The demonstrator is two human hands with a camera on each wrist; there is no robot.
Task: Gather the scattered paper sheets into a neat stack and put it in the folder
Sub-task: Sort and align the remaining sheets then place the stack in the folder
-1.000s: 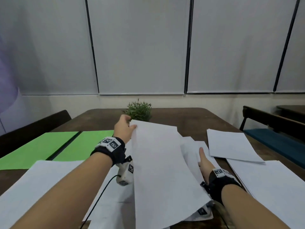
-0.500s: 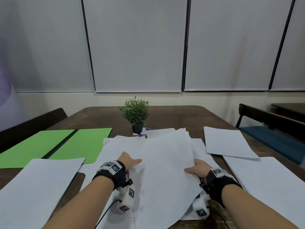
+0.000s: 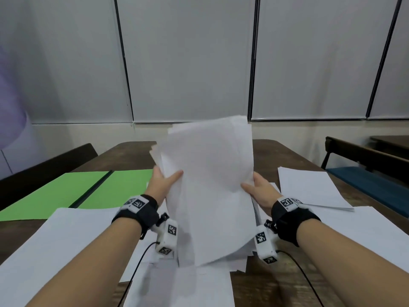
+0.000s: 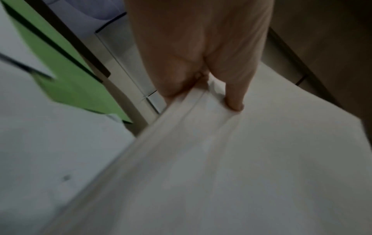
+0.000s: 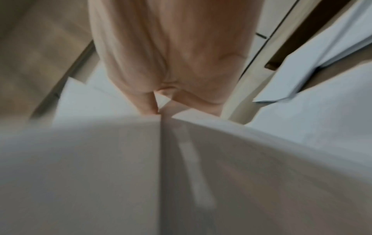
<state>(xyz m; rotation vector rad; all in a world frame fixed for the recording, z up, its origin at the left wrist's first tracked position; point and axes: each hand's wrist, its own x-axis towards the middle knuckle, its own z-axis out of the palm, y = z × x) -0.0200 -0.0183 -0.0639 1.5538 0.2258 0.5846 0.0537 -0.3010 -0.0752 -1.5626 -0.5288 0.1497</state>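
Both hands hold a loose bundle of white paper sheets [image 3: 210, 178] tilted upright over the middle of the table. My left hand [image 3: 164, 179] pinches the bundle's left edge, thumb on the front; the left wrist view shows that thumb [image 4: 234, 101] pressed on the paper stack [image 4: 221, 159]. My right hand [image 3: 254, 188] pinches the right edge, seen close in the right wrist view with the sheets [image 5: 141, 167]. The bundle's edges are uneven. The open green folder [image 3: 88, 191] lies flat at the left. More white sheets lie at the near left [image 3: 66, 240], under the bundle [image 3: 188, 282] and at the right [image 3: 309, 189].
The brown table [image 3: 276, 156] ends at a wall with blinds. A dark chair back [image 3: 44, 169] stands at the left, and a bench with a blue seat [image 3: 365, 185] at the right. Cables [image 3: 298, 271] run from the wrist cameras across the near table edge.
The bundle has been gripped at both sides and raised from lying on the table to upright. It now hides the small potted plant seen earlier.
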